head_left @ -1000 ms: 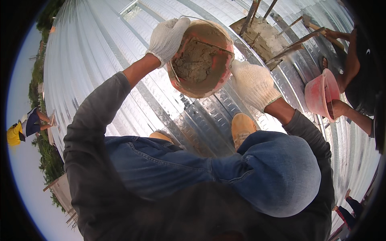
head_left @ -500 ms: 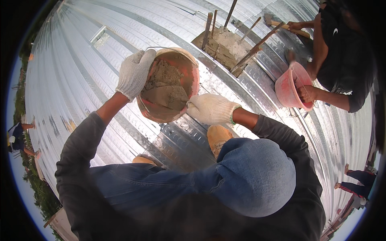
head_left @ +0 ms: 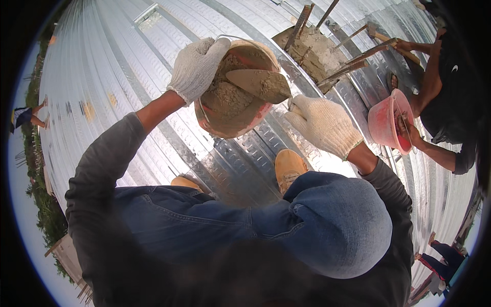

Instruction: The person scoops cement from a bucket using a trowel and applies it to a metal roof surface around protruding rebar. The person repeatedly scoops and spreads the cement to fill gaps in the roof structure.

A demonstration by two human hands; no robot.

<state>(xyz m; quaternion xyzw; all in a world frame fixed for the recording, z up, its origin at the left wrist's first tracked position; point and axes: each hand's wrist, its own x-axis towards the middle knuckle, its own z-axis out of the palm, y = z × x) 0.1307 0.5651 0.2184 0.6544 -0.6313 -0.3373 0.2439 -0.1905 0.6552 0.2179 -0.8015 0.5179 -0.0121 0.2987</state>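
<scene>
In a white knitted glove, my left hand [head_left: 199, 69] is closed on the upper left rim of a mortar-smeared reddish bucket [head_left: 262, 111]. The bucket tilts towards me, and wet grey mortar [head_left: 230, 97] lies in it. My right hand [head_left: 325, 125], gloved too, is closed at the handle end of a trowel [head_left: 260, 85]; the handle itself is mostly hidden by the fingers. The trowel's mortar-coated blade reaches over the bucket's mouth, its broad end near the right rim. A thin wire handle [head_left: 245, 38] arcs over the bucket's far side.
Ribbed metal decking [head_left: 138, 107] lies underfoot. A rough concrete stub [head_left: 319, 56] with upright rusty bars stands beyond the bucket. At the right, a person [head_left: 455, 82] holds a pink bucket [head_left: 383, 125] and a wooden-handled tool [head_left: 404, 49]. My tan shoe [head_left: 290, 166] is below the bucket.
The trowel blade has risen out of the mortar, and my right hand has moved right, away from the bucket. In the picture, the bucket and left hand sit further up and right.
</scene>
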